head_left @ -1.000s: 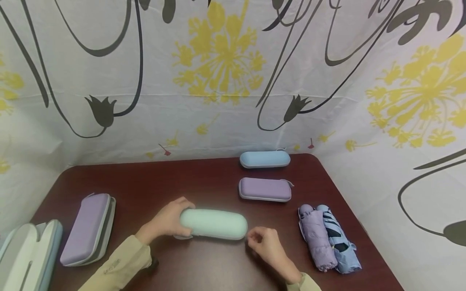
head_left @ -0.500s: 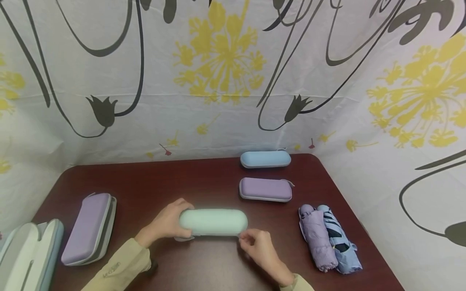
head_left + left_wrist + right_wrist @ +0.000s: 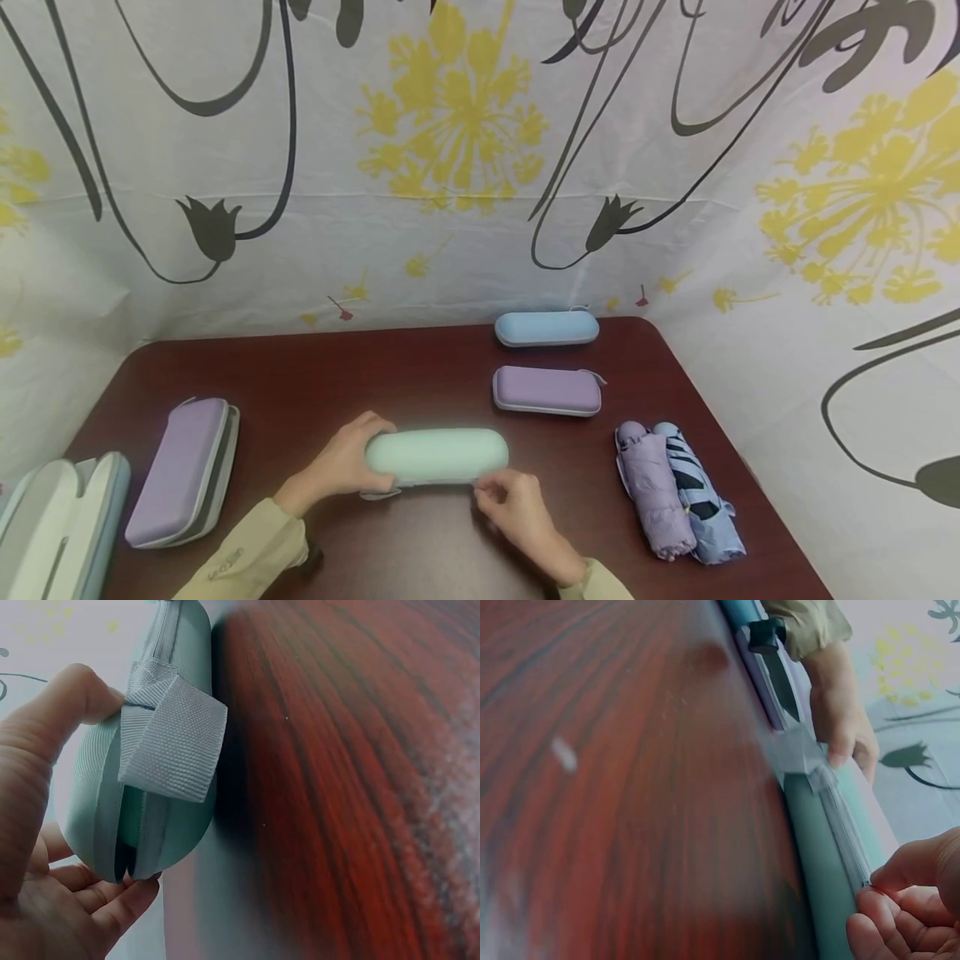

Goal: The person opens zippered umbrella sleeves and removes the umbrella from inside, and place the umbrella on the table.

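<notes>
A mint-green zip case (image 3: 442, 455) lies lengthwise on the dark red-brown table (image 3: 420, 550). My left hand (image 3: 348, 458) grips its left end, thumb on the near side and fingers round the far side. In the left wrist view a grey fabric loop (image 3: 176, 742) sticks out at that end, beside a narrow gap between the two halves. My right hand (image 3: 517, 507) is at the case's near side. Its thumb and forefinger pinch the small zipper pull, mostly covered by the fingertips, on the grey zipper (image 3: 844, 825).
Behind the case lie a purple case (image 3: 547, 391) and a light blue case (image 3: 547, 329). To the right, a purple folded umbrella (image 3: 654, 496) touches a blue one (image 3: 697, 500). A larger purple case (image 3: 176, 475) and a partly cut-off white-and-blue case (image 3: 71, 533) stand at left.
My right hand has moved left, from beside the case's right end to along its near side. The left hand keeps its grip, and the case has turned slightly.
</notes>
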### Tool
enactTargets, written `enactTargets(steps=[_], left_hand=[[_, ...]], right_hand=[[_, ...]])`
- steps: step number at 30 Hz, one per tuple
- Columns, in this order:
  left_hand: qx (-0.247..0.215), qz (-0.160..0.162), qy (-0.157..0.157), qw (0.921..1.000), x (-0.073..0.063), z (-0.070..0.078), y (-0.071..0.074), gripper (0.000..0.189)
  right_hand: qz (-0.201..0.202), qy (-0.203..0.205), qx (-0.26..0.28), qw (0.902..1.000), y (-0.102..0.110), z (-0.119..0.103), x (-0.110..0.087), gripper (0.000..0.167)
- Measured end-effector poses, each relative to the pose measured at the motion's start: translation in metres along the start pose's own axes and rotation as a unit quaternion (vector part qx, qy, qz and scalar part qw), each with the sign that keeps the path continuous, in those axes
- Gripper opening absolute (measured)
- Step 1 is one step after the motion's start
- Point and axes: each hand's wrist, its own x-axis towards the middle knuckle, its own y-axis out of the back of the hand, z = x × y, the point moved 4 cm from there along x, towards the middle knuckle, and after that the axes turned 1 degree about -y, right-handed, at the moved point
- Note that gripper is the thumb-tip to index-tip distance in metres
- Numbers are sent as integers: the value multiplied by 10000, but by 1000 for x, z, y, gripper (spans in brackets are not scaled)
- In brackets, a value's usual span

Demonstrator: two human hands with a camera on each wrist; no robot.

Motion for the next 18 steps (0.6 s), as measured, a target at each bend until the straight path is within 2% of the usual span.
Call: enactTargets(steps=[4,10,18], left_hand=[[-170,104,-225,9995,-2,-1,1,56],[-377,185,-623,9972,-8,-5,4,59],[-353,264,-619,9971,-10,-11,3,60]], right_hand=[[-113,124,-251,9995,-9,-4,1,14],[56,278,-586,9979,-11,-8,2,16],[-197,324,-331,9987,-21,-17,5,14]])
